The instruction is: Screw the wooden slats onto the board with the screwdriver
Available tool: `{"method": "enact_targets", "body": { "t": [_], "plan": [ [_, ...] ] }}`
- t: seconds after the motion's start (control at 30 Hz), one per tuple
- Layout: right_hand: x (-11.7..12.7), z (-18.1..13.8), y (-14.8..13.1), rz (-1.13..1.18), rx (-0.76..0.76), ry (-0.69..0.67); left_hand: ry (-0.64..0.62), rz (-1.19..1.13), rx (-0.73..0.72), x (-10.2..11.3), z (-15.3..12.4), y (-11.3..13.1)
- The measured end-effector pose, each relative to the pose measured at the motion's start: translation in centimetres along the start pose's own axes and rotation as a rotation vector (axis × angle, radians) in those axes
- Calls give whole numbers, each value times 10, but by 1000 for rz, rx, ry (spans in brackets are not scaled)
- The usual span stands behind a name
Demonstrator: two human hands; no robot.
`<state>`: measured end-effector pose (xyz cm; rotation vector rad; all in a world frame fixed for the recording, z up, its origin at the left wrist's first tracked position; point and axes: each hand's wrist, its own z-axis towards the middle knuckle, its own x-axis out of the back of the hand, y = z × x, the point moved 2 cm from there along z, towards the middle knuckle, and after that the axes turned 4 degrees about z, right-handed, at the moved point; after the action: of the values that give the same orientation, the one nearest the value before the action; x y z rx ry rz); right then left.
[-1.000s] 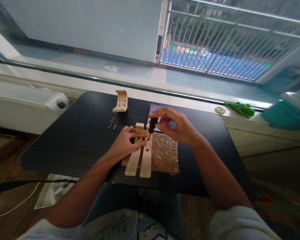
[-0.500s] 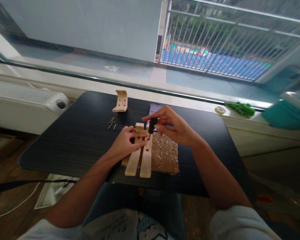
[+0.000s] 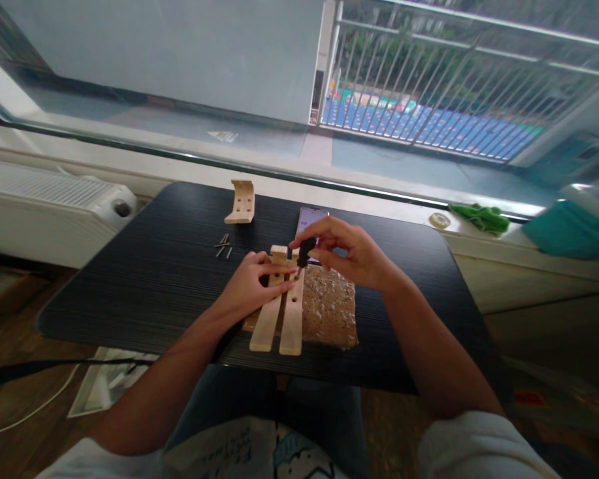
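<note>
My right hand (image 3: 347, 251) grips a small screwdriver (image 3: 306, 251) by its black handle, the shaft pointing down at a hole in the right one of two pale wooden pieces (image 3: 292, 326). My left hand (image 3: 253, 283) lies across both wooden pieces, its thumb and fingers closed on them beside the screwdriver's tip. Under the pieces is a brown block (image 3: 332, 309) in shiny wrapping. Whether a screw sits beneath the tip is too small to tell. A curved wooden part with holes (image 3: 243, 201) stands toward the back, and several screws (image 3: 223, 246) lie loose left of my hands.
A phone (image 3: 312, 216) lies on the black table (image 3: 144, 266) behind my right hand. Beyond the table's back edge are a window sill with a tape roll (image 3: 440, 220) and a green cloth (image 3: 480, 217). A white radiator (image 3: 54, 206) stands at the left.
My right index finger has bent down onto the top of the screwdriver handle, and the handle leans slightly more to the right. My left hand and the wooden pieces have stayed put.
</note>
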<state>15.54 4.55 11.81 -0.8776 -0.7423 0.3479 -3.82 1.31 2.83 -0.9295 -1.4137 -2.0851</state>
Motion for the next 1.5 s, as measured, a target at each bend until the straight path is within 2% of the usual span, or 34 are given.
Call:
{"method": "enact_targets", "body": {
  "t": [0.57, 1.2, 1.5],
  "plan": [
    [3, -3, 2, -186, -36, 73, -8, -11, 31, 1, 0, 0],
    [1, 0, 0, -263, 53, 161, -2, -19, 19, 0, 0, 0],
    [-1, 0, 3, -290, 19, 180, -7, -23, 26, 1, 0, 1]
  ]
}}
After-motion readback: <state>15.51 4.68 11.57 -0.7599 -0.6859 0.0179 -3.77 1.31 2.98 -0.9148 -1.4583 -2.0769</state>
